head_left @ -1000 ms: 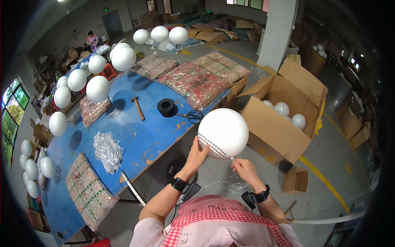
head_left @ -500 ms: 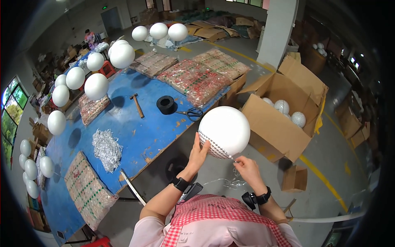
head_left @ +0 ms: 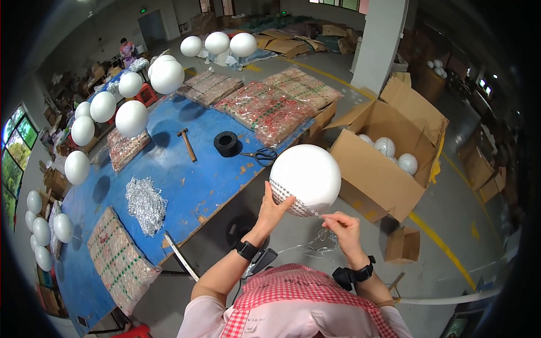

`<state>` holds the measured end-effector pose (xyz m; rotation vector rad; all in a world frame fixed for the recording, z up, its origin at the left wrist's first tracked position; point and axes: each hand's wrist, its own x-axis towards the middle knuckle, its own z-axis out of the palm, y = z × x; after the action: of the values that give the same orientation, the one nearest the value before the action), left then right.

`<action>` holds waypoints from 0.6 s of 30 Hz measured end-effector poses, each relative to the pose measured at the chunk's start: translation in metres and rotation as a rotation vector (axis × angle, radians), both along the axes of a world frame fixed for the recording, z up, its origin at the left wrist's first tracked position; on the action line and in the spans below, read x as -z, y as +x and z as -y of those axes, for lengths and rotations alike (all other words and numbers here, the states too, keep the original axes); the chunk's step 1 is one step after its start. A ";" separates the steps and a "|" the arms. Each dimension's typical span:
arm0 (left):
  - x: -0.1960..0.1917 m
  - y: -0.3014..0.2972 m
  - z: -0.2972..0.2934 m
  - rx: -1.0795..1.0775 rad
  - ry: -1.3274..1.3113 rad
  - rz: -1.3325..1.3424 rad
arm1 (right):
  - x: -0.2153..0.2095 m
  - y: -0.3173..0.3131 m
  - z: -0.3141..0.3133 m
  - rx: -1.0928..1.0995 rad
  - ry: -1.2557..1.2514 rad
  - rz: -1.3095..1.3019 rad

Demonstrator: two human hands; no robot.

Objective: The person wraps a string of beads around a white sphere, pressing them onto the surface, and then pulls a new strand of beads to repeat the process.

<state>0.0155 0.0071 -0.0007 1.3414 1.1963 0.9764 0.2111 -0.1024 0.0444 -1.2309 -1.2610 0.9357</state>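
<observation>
White ball (head_left: pixel 307 173) against left hand (head_left: pixel 273 210)

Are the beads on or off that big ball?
Partly on: beads line the lower left of the ball; a strand runs to the right hand.

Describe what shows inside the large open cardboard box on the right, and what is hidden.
Inside the open cardboard box, a few pale, ridged balls show; some are only partly visible. Its near wall hides the bottom and anything lower down.
</observation>
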 end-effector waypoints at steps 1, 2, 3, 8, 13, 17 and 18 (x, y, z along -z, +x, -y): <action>0.000 0.000 0.000 0.002 -0.004 0.002 | 0.001 0.000 0.000 0.008 -0.011 0.027; 0.000 0.000 0.001 -0.002 -0.023 -0.001 | 0.004 0.000 -0.001 0.016 -0.022 0.054; 0.000 0.000 0.002 -0.010 -0.034 0.004 | 0.008 0.000 -0.003 0.024 -0.034 0.081; 0.000 0.003 0.006 -0.020 0.094 -0.140 | 0.027 -0.002 -0.012 0.166 -0.152 0.796; 0.002 0.004 0.006 -0.039 0.093 -0.152 | 0.026 -0.006 -0.013 0.054 -0.127 0.219; 0.004 0.002 0.003 -0.030 0.056 -0.084 | 0.008 -0.007 -0.001 -0.028 -0.005 -0.146; 0.004 0.002 0.002 -0.028 0.043 -0.035 | 0.004 -0.006 0.000 -0.034 -0.009 -0.178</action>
<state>0.0171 0.0047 -0.0049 1.3838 1.2291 1.0078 0.2048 -0.1026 0.0409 -1.1102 -1.1412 1.0524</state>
